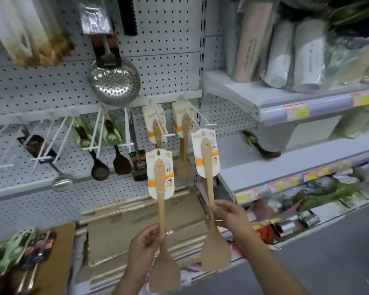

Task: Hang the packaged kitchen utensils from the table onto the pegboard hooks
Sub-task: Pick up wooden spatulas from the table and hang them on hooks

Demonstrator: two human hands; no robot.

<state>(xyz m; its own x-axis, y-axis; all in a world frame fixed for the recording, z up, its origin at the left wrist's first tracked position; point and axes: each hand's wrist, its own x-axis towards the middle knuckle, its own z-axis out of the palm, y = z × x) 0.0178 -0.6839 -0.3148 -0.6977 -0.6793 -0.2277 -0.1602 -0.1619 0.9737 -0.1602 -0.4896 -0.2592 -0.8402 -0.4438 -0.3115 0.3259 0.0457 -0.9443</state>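
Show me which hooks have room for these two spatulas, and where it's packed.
Free: the bare hook at far left, beside the ladle; the front of the long hook above the right spatula. Crowded: the hooks of dark spoons below the strainer.

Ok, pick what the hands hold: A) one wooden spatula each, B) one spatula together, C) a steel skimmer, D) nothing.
A: the left hand grips one wooden spatula by its handle, and the right hand grips a second spatula beside it.
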